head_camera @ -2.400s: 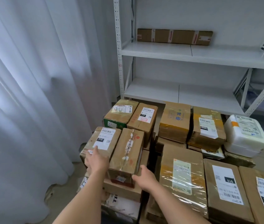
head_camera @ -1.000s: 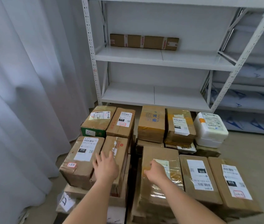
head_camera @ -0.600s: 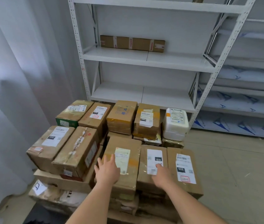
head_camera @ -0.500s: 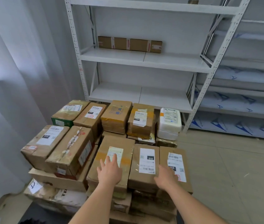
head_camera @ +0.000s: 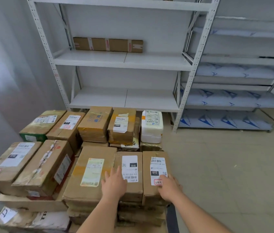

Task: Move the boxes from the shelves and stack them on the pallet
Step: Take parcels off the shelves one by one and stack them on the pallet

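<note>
Cardboard makes up nearly everything stacked on the pallet, whose own deck is hidden under the load; only a dark edge is glimpsed low down. The left hand (head_camera: 114, 183) is laid flat, fingers straight and spread, across the seam between the wide brown carton with the yellow-green label (head_camera: 89, 172) and the narrow brown carton with the white "010" label (head_camera: 129, 174). The right hand (head_camera: 169, 188) rests with relaxed fingers on the near corner of the outermost brown carton with the red-stamped label (head_camera: 154, 172); nothing is gripped by either hand. That outermost carton stands at the stack's right edge, so a sideways push could tip it to the tan floor (head_camera: 225, 174). The layers beneath look crumpled and uneven, and settling under pressure is judged likely. The two tilted brown cartons at the left (head_camera: 27, 165) lean outward and could be slid off by any jolt. One long flat brown box with red tape bands (head_camera: 107, 45) is left on the white metal shelf (head_camera: 121, 60); being long, it may overhang and unbalance the top layer if it is laid carelessly.
</note>
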